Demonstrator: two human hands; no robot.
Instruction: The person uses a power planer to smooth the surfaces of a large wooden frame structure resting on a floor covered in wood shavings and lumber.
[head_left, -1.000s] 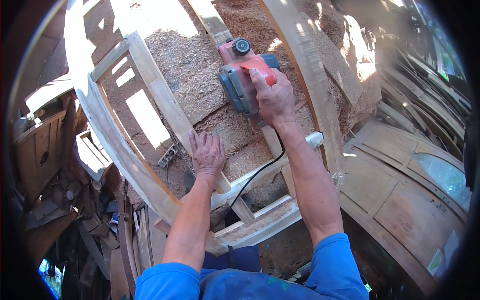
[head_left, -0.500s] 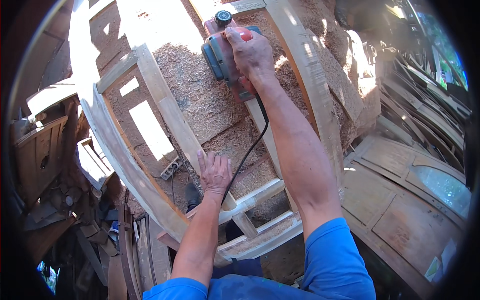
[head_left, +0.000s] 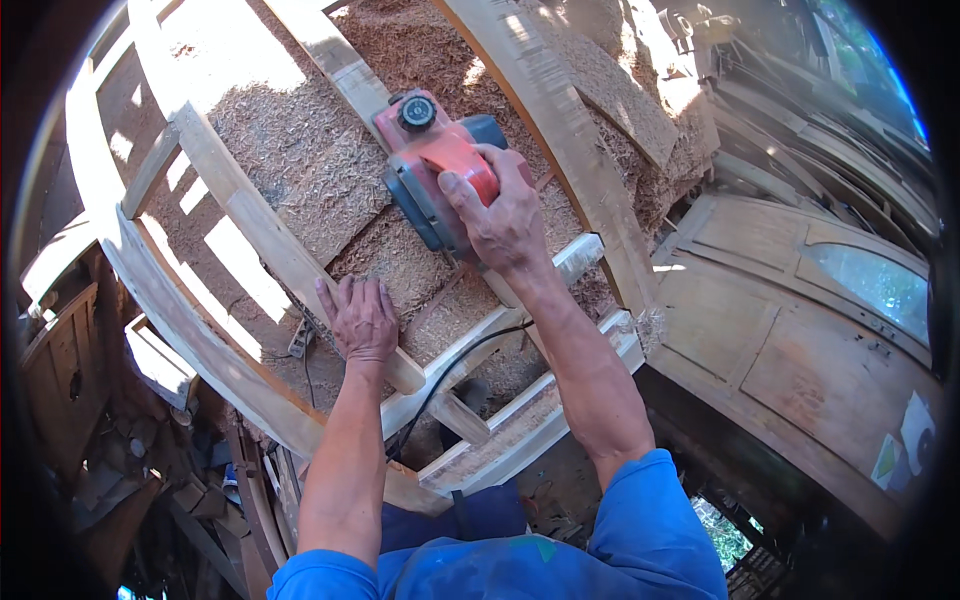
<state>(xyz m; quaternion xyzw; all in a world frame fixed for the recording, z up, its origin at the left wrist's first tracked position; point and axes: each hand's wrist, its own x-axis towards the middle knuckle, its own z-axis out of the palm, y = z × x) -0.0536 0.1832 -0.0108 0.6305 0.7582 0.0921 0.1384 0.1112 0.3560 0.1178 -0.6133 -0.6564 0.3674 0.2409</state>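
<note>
No words or numbers can be read. Near the lower right corner of the wooden door (head_left: 735, 325), a white label (head_left: 916, 428) and a green-and-white label (head_left: 886, 463) are seen; any marks on the black knob (head_left: 416, 112) of the red power tool (head_left: 437, 165) cannot be made out.

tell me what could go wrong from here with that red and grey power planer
The bare right hand alone grips the red and grey power planer, which might slip toward the bare left hand nearby. The thin black cord crosses the pale wooden frame and could snag.
</note>
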